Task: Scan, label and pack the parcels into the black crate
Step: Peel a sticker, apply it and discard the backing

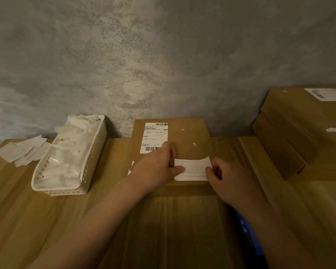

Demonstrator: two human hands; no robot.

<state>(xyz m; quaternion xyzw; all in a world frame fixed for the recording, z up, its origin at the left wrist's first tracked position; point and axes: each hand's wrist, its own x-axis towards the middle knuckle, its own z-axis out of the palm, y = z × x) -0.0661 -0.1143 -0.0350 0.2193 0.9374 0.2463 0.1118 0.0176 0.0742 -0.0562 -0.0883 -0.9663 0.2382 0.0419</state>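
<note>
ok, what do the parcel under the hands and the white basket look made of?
Parcel: brown cardboard, matte, going by its flat tan face and folded edges, with a printed paper shipping label stuck on. White basket: probably moulded plastic, slightly glossy, with regular perforated walls and a rounded rim.

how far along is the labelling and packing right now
Done: the parcel already carries a barcode label. In hand: left hand and right hand are sticking a red-printed label onto it. Left: packing; no black crate in view.

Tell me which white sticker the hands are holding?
The small red-printed label, pinched by left hand and right hand; the shipping label has black barcodes.
</note>
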